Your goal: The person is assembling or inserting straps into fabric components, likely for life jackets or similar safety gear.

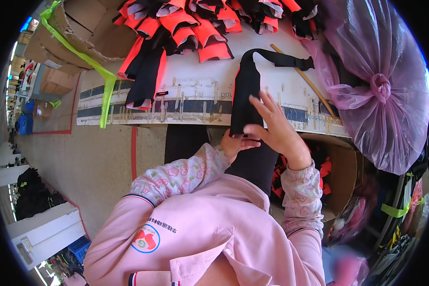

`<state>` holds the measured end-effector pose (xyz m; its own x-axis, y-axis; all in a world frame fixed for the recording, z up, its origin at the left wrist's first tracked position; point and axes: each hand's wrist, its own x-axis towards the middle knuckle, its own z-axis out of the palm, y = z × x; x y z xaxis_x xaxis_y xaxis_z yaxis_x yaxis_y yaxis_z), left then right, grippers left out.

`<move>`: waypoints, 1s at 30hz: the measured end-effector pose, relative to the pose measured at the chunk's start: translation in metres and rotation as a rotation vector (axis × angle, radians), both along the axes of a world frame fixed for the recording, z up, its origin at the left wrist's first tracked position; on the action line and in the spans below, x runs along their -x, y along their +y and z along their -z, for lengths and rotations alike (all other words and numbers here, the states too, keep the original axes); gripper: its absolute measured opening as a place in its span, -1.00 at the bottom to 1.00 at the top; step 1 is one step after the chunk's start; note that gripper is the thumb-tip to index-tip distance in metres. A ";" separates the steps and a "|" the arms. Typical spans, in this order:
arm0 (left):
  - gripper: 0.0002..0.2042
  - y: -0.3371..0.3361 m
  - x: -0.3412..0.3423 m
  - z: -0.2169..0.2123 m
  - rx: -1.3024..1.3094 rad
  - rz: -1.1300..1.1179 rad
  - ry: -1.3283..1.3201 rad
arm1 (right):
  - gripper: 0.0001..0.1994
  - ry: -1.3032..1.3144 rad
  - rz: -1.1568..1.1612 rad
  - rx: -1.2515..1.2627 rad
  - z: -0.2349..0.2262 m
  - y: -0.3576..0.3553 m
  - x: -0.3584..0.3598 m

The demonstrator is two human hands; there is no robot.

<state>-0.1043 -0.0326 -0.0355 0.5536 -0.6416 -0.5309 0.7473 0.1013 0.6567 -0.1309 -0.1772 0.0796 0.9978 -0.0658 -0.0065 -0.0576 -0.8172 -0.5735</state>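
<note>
A black fabric band (247,90) lies lengthwise on the worktable, its near end reaching the front edge. From its far end a narrower black strap bends off to the right. A thin line of orange shows along the band's left side. My left hand (234,144) grips the near end at the table edge, its fingers partly hidden under the fabric. Over the band's right side, my right hand (282,132) is open with fingers spread, the fingertips close to the cloth; whether they touch it I cannot tell.
Orange-and-black fabric pieces (195,33) are heaped at the back of the worktable (186,78). A wooden stick (314,88) lies under the strap's end. A purple plastic bag (381,95) bulges at right, a cardboard box (341,176) below it. A neon-yellow strip (107,90) hangs at left.
</note>
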 end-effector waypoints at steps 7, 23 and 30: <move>-0.72 -0.007 -0.003 -0.012 -0.032 0.012 0.010 | -0.20 -0.254 0.035 0.423 0.083 0.016 -0.048; -0.73 -0.003 -0.007 -0.004 0.003 0.020 0.121 | -0.24 -0.222 0.058 0.432 0.083 0.017 -0.049; -0.73 0.002 -0.005 -0.004 0.028 0.025 0.052 | -0.68 -0.384 0.335 0.014 0.060 -0.050 -0.027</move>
<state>-0.0994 -0.0309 -0.0312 0.5091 -0.6703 -0.5399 0.7828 0.0998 0.6142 -0.1042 -0.2276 0.0200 0.8522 -0.3801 0.3595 -0.1052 -0.7976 -0.5940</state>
